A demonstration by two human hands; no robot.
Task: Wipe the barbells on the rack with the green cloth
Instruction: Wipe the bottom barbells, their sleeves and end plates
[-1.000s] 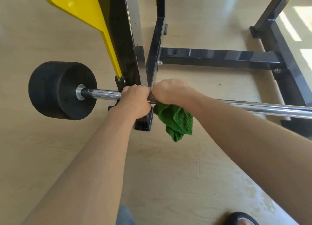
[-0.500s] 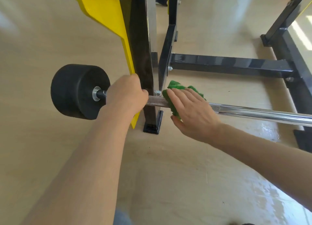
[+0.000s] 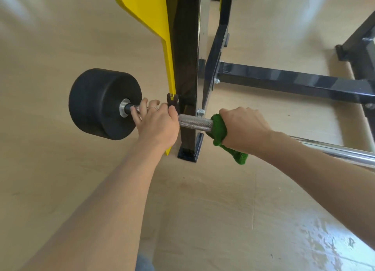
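Observation:
A chrome barbell (image 3: 195,122) runs left to right across the black rack upright (image 3: 187,57), with a thick black weight (image 3: 101,103) on its left end. My left hand (image 3: 157,124) grips the bar between the weight and the upright. My right hand (image 3: 245,128) is closed around the green cloth (image 3: 220,130), which wraps the bar just right of its knurled section. A tail of cloth hangs below my wrist. The bar's smooth shaft continues to the right edge, partly hidden by my right forearm.
A yellow panel (image 3: 150,20) is fixed to the upright's left side. A black crossbeam (image 3: 294,81) joins it to another black post (image 3: 361,47) at the far right. The upright's foot (image 3: 189,154) stands on the light wooden floor (image 3: 40,47), with wet glare at the lower right.
My right hand went from lying flat on the cloth to closing around it on the bar, slightly further right. My left hand shifted left toward the weight.

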